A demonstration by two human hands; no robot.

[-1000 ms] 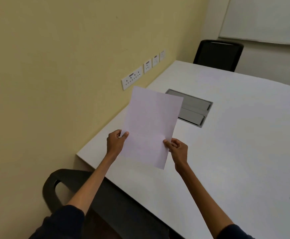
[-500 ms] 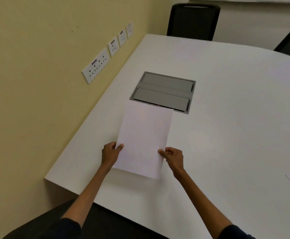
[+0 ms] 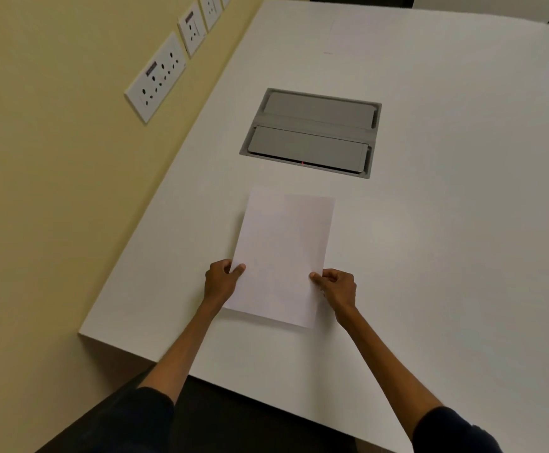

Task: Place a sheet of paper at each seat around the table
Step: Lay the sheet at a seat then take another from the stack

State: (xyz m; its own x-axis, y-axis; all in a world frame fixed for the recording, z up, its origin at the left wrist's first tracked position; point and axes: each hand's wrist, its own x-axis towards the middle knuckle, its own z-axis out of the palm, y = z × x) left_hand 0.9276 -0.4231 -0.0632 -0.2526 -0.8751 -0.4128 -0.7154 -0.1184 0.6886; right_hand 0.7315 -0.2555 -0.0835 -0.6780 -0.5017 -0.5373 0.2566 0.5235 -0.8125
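Head view. A second ago the sheet of paper [image 3: 281, 256] was held up in the air, tilted toward the person; half a second ago it was coming down over the desk [image 3: 446, 223]. Now it lies low and nearly flat on the white surface — whether the near edge fully touches I cannot tell, a thin shadow runs under it. The view has also dropped and closed in, so the far chair is out of frame.

Left hand [image 3: 222, 282]: fingers curled, thumb on top, pinching the sheet's left edge. Right hand [image 3: 336, 286]: same grip on the right edge, thumb and fingers pressed together on the paper.

The sheet sits near the desk's front edge, just short of the grey cable hatch [image 3: 312, 132]. Wall sockets [image 3: 157, 76] on the yellow wall to the left.
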